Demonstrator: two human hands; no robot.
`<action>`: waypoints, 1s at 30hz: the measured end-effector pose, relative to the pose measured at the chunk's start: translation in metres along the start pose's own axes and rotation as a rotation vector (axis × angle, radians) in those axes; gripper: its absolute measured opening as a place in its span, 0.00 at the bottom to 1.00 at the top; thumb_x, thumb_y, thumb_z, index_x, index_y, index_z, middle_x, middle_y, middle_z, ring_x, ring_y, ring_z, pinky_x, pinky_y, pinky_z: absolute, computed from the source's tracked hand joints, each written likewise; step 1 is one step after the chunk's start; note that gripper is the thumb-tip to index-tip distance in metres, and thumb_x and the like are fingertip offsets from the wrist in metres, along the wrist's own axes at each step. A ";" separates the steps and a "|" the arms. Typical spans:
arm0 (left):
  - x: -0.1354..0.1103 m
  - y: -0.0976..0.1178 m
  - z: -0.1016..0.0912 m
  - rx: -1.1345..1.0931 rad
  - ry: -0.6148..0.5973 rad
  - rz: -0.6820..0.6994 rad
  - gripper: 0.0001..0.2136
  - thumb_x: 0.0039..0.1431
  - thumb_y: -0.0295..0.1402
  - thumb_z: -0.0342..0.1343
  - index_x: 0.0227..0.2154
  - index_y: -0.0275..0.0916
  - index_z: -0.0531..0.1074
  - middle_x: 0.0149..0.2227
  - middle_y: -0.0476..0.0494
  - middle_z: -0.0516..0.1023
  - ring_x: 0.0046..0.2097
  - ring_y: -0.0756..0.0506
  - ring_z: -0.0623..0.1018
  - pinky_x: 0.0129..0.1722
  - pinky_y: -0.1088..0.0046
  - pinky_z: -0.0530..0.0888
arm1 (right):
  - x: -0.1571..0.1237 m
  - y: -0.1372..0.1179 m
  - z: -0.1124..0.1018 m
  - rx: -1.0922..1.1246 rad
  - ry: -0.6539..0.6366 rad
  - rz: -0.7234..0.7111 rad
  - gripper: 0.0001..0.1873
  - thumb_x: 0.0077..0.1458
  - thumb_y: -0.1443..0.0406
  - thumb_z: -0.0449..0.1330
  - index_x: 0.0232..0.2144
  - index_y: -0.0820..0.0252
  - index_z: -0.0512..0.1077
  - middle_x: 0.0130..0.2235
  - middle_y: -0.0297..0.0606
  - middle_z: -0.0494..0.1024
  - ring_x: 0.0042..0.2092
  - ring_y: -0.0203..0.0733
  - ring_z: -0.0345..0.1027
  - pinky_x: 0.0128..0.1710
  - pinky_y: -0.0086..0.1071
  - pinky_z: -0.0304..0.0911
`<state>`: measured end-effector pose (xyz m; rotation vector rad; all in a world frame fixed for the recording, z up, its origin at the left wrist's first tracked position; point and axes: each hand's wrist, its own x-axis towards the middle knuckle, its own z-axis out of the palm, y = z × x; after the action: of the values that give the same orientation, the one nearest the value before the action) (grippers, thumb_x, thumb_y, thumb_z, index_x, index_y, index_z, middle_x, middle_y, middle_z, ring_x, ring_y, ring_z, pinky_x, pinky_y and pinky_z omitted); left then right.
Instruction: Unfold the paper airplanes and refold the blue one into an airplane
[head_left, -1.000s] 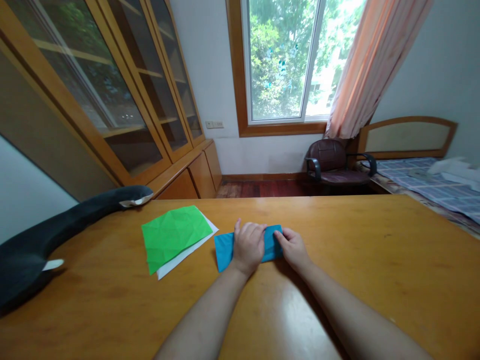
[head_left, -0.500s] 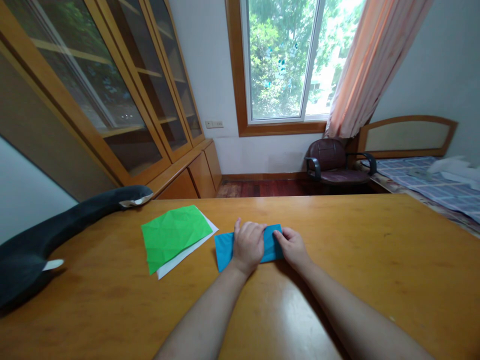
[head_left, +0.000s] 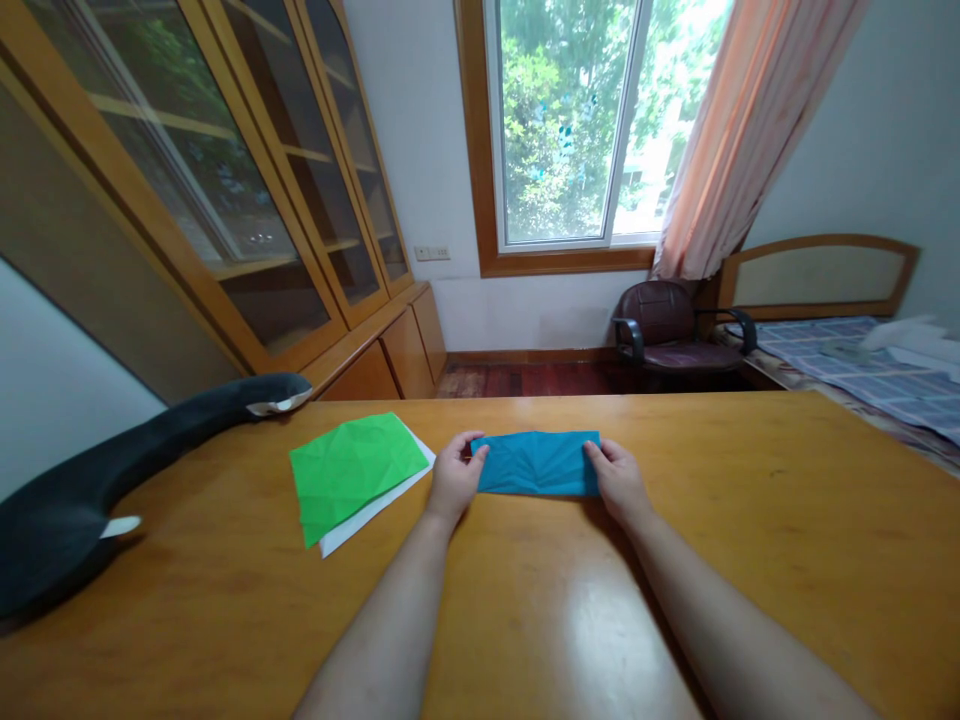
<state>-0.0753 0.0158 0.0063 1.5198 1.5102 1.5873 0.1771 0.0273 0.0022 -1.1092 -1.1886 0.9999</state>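
Observation:
A folded blue paper (head_left: 536, 463), creased and oblong, is held just over the wooden table (head_left: 750, 520) in front of me. My left hand (head_left: 454, 477) pinches its left end and my right hand (head_left: 619, 480) pinches its right end, so the paper stretches between them. To the left lies a crumpled green sheet (head_left: 352, 470) on top of a white sheet (head_left: 375, 508).
A dark plush toy (head_left: 112, 470) lies along the table's left edge. Glass-door wooden cabinets (head_left: 247, 200) stand at the left. Beyond the table are a window (head_left: 570, 120), a dark armchair (head_left: 667, 325) and a bed (head_left: 862, 370) at the right.
The blue paper was flat on the table under my pressing hands. Now my hands have moved apart to its two ends and hold it, shifted right and slightly farther away.

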 end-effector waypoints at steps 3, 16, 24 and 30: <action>-0.001 0.000 0.007 -0.235 -0.017 -0.113 0.16 0.50 0.39 0.62 0.40 0.37 0.72 0.28 0.49 0.75 0.29 0.50 0.73 0.28 0.77 0.69 | 0.001 0.000 -0.001 0.011 -0.009 0.013 0.25 0.43 0.43 0.63 0.24 0.60 0.74 0.23 0.35 0.75 0.27 0.39 0.63 0.29 0.31 0.62; -0.004 0.005 0.017 -0.375 0.036 -0.196 0.22 0.46 0.42 0.65 0.40 0.39 0.63 0.21 0.55 0.71 0.20 0.53 0.69 0.20 0.80 0.62 | 0.005 0.011 -0.004 0.056 0.013 0.085 0.26 0.40 0.42 0.64 0.25 0.60 0.74 0.25 0.36 0.76 0.27 0.41 0.65 0.29 0.32 0.62; -0.004 0.002 0.019 -0.455 0.027 -0.223 0.20 0.47 0.45 0.65 0.37 0.39 0.66 0.23 0.54 0.72 0.23 0.52 0.71 0.23 0.78 0.67 | 0.008 0.019 -0.007 0.066 0.011 0.117 0.24 0.41 0.43 0.63 0.25 0.59 0.74 0.25 0.36 0.76 0.27 0.41 0.65 0.29 0.33 0.63; -0.004 0.005 0.016 -0.546 -0.035 -0.282 0.23 0.43 0.45 0.67 0.37 0.37 0.67 0.27 0.50 0.76 0.26 0.50 0.75 0.27 0.76 0.71 | 0.010 0.017 -0.012 0.070 0.041 0.117 0.21 0.39 0.48 0.66 0.22 0.60 0.74 0.22 0.33 0.73 0.26 0.38 0.62 0.28 0.31 0.59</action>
<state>-0.0577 0.0172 0.0061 0.9793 1.0865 1.6153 0.1901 0.0391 -0.0130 -1.1486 -1.0579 1.0948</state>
